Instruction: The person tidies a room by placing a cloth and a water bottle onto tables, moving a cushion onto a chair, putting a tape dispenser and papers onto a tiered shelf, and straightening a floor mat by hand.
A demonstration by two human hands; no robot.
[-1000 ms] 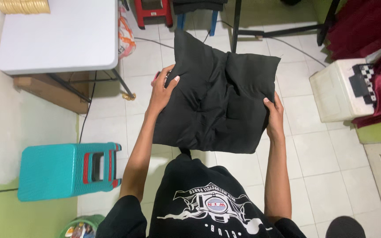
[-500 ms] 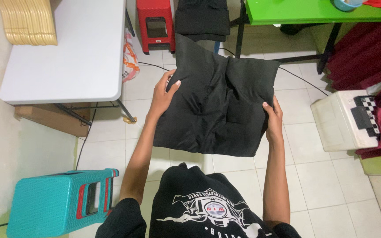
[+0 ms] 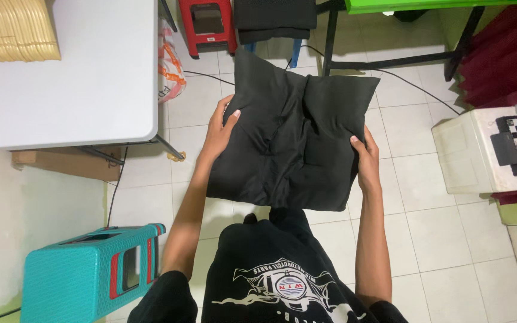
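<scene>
A black cushion (image 3: 294,137) in a creased, shiny cover is held out in front of my chest, above the tiled floor. My left hand (image 3: 221,133) grips its left edge, thumb on top. On the opposite side my right hand (image 3: 366,158) grips the right edge low down, thumb also on the top face. The cushion's lower edge is close to my black printed shirt (image 3: 276,275).
A white folding table (image 3: 85,78) with a stack of pale wooden hangers (image 3: 16,30) stands at the left. A teal plastic stool (image 3: 85,272) lies lower left, a red stool (image 3: 207,21) at the top. A white box (image 3: 480,149) and dark red curtain (image 3: 504,54) are right.
The view has shifted slightly; the cushion has come a little nearer to my body, its lower edge now over my shirt. Both hands keep the same grip.
</scene>
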